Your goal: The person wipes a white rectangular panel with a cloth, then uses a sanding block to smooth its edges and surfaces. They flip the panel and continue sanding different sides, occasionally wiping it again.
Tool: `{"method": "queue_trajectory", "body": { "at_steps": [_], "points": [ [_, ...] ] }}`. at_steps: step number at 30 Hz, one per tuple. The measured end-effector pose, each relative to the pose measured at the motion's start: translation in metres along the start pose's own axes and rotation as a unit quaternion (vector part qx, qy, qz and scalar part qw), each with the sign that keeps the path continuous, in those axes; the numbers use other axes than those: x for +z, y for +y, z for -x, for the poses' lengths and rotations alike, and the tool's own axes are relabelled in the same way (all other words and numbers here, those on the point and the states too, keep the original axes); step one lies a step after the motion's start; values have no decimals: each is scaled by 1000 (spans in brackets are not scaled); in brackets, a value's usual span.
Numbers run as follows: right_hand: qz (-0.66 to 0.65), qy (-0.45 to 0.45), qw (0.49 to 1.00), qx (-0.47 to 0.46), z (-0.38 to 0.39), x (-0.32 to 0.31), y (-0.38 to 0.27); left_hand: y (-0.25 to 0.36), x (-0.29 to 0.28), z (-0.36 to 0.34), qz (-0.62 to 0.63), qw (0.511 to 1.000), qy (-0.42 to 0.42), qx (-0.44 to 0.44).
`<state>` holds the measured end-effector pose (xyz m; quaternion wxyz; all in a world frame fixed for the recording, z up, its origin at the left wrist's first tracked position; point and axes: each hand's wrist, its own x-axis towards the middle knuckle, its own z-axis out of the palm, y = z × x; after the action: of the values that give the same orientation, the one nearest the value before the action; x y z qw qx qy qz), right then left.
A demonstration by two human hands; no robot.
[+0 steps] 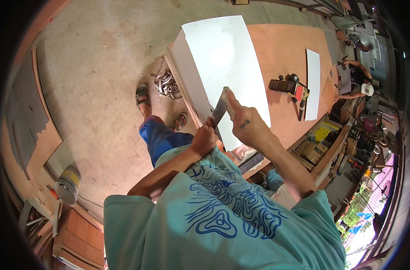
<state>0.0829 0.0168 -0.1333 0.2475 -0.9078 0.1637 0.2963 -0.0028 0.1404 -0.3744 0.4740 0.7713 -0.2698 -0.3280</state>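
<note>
My right hand point(250, 126) is closed round one side of a flat, grey, metal-looking tool point(220, 111), its index finger stretched along the upper edge. The tool's exact kind does not show. My left hand point(205, 138) pinches its lower end, close to my body. The tool lies slantwise over a white panel point(223, 49), above its near part; whether it touches the panel I cannot tell. This panel rests on a large brown wooden board point(277, 49), its left side overhanging a layered edge.
A power tool point(295, 90) in black, red and yellow stands beside a narrow white strip point(312, 85). Curled scraps point(167, 84) lie on the floor by the bench. A bucket point(67, 185) stands at left, boxes point(314, 150) at right. Another person point(360, 74) works at far right.
</note>
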Motion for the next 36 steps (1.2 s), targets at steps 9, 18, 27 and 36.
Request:
{"method": "queue_trajectory", "body": {
  "at_steps": [9, 18, 27, 36],
  "points": [
    [-42, 62, 993, -90, 30, -13, 5, 37, -50, 5, -67, 997, 31, 28],
    [-3, 29, 999, -24, 1, -20, 4, 14, -35, -6, -44, 999, -8, 22],
    [25, 27, 997, -67, -31, 3, 17, -15, -14, -15, -56, 994, 48, 79],
    [36, 56, 995, -75, -42, 16, 12, -33, -18, -35, 4, 996, 87, 36]
  ]
}}
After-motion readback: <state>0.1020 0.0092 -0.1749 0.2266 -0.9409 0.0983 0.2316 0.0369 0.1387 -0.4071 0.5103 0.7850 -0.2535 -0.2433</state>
